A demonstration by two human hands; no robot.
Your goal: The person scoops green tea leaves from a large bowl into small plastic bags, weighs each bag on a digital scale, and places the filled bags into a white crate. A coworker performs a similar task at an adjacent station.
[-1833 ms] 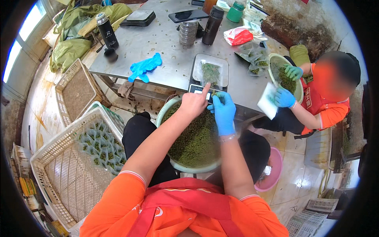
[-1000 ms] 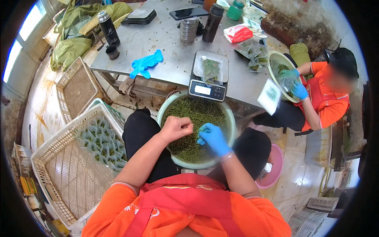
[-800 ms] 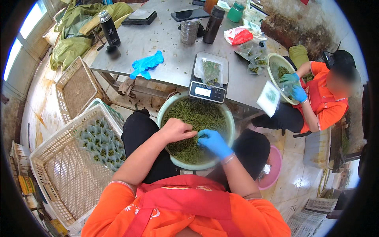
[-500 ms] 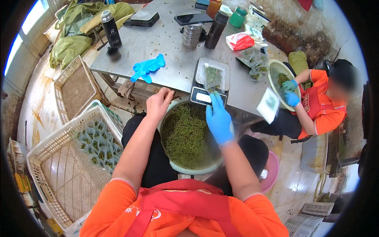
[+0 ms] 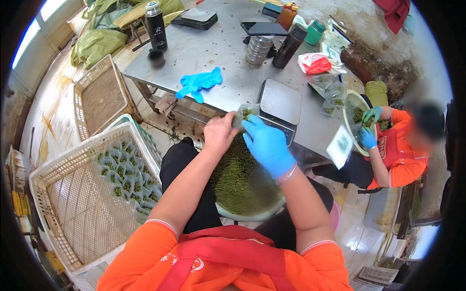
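In the head view, the bare left hand point(image 5: 220, 132) and gloved right hand point(image 5: 267, 145) pinch a small clear bag point(image 5: 250, 110) beside the scale point(image 5: 280, 101), near the tub's far side. It should handle light, limp and slippery; edges offer the best hold. Rounded green grains point(image 5: 238, 186) fill the plastic-looking tub point(image 5: 250, 217); the metal tabletop point(image 5: 208, 51) looks smooth.

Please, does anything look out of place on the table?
Yes: a crumpled, thin blue glove lies loose near the front edge of the grey metal table, odd because the left hand is bare while the right hand is gloved.
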